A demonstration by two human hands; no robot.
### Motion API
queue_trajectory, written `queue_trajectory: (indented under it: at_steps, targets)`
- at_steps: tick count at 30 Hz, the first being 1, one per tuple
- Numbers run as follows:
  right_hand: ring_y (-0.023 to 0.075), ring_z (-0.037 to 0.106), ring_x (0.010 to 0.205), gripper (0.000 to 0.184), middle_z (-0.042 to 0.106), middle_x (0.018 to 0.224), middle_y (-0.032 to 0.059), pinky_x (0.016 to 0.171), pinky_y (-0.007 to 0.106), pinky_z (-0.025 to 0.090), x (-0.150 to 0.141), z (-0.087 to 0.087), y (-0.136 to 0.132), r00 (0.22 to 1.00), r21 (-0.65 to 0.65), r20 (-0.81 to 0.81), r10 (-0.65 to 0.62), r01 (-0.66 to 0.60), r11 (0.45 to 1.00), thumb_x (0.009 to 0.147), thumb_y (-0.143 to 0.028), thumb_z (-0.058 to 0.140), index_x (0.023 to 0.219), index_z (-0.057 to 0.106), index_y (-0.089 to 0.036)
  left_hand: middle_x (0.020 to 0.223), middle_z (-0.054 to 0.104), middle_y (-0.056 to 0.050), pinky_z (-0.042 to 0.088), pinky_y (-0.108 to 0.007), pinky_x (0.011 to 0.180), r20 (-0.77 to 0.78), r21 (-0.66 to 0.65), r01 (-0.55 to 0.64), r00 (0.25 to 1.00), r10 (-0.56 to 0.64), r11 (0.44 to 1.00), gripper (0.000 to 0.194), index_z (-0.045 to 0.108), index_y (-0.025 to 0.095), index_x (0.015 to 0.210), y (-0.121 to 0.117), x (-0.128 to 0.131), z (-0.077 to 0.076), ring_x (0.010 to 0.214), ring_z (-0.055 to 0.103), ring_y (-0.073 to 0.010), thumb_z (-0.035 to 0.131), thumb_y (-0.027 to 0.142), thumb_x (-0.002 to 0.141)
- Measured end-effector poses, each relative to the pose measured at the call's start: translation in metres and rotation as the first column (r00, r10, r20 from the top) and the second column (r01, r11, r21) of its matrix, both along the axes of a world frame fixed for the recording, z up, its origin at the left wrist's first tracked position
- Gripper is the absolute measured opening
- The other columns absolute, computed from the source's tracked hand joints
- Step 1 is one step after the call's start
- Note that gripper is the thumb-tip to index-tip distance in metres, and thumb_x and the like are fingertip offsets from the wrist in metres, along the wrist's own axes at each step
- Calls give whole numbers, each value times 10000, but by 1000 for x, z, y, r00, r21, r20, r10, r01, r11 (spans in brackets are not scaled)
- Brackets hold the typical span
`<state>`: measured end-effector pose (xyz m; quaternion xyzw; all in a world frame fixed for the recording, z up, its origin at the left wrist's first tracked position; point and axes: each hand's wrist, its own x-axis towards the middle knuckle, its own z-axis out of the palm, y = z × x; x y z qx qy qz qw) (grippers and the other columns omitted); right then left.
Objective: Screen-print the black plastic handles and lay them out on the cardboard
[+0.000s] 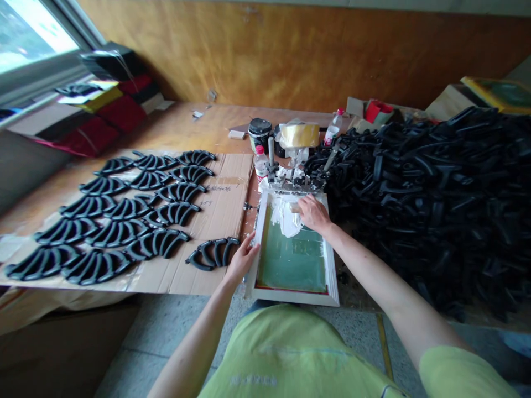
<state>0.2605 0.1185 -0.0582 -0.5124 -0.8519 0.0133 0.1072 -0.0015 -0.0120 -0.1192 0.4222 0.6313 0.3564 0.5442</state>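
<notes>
A screen printing frame [332,271] with a pale border and green mesh [290,268] lies in front of me. White ink [286,218] is smeared thickly over the mesh's far end. There my right hand [314,213] is closed on a small squeegee [296,209] with a wood-coloured edge, partly hidden by the fingers. My left hand [244,258] is by the frame's left side, fingers stretched and apart; whether it touches the border I cannot tell. Beside it, one black curved ribbed part [213,253] lies on the cardboard [224,193]. A metal clamp [292,185] stands at the frame's far edge.
Rows of black ribbed parts [128,207] cover the cardboard at left. A large heap of black plastic parts [415,193] fills the right side. Behind the clamp stand a black tub [259,131] and bottles with red caps [260,160]. Boxes [103,108] sit by the window.
</notes>
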Motion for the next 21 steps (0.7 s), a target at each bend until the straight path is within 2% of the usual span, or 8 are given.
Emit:
queue_trajectory:
  at_steps: [7, 11, 14, 16, 17, 19, 21]
  targets:
    - [256, 491, 961, 212, 613, 916, 122, 816, 347, 419, -6, -5, -34, 982, -41, -32, 187, -188, 981, 790, -41, 445, 867, 611, -148, 774, 682, -1, 493, -261, 627, -26, 9, 1, 1000, -1, 1000, 685, 480, 234, 1411, -1, 0, -5, 687, 627, -168, 603, 530, 806]
    - [240, 508, 969, 260, 623, 951, 109, 828, 337, 430, 10, 2, -53, 932, -61, -60, 357, -361, 931, 759, -19, 455, 908, 622, -153, 813, 704, -12, 501, -268, 652, -16, 14, -8, 1000, 8, 1000, 667, 496, 229, 1398, -1, 0, -4, 711, 637, -172, 610, 513, 806]
    - [217, 532, 902, 244, 627, 899, 83, 802, 317, 436, 21, 13, -49, 890, -106, -82, 449, -456, 884, 739, -14, 476, 868, 619, -165, 797, 705, -10, 503, -267, 646, -8, 16, -17, 1000, 17, 1000, 665, 502, 227, 1394, -1, 2, -3, 715, 644, -177, 616, 508, 803]
    - [202, 538, 839, 201, 615, 820, 58, 763, 302, 437, 21, 18, -40, 893, -129, -119, 434, -448, 885, 753, -29, 489, 808, 611, -179, 768, 700, -8, 502, -265, 628, -4, 14, -28, 1000, 29, 999, 669, 509, 217, 1387, -1, 3, -1, 706, 647, -181, 625, 506, 795]
    - [201, 540, 834, 194, 612, 805, 52, 756, 301, 437, 19, 17, -36, 908, -118, -144, 394, -411, 904, 764, -37, 490, 799, 612, -184, 755, 698, -8, 501, -263, 617, 0, 12, -33, 999, 33, 999, 671, 512, 212, 1384, -1, 3, 1, 700, 648, -183, 629, 506, 791]
    - [212, 541, 887, 216, 625, 846, 63, 786, 318, 441, 13, 11, -32, 934, -54, -195, 300, -315, 947, 777, -35, 483, 836, 630, -182, 735, 693, -7, 499, -259, 595, 17, 3, -40, 999, 40, 999, 676, 516, 205, 1379, -1, 3, 3, 683, 649, -184, 634, 507, 786]
    - [231, 533, 974, 278, 643, 929, 88, 852, 353, 441, 10, 0, -36, 936, 14, -226, 271, -275, 961, 771, -16, 474, 915, 654, -172, 730, 689, -9, 495, -254, 576, 58, -8, -35, 998, 35, 999, 689, 500, 199, 1389, -1, 3, 4, 662, 646, -179, 633, 507, 787]
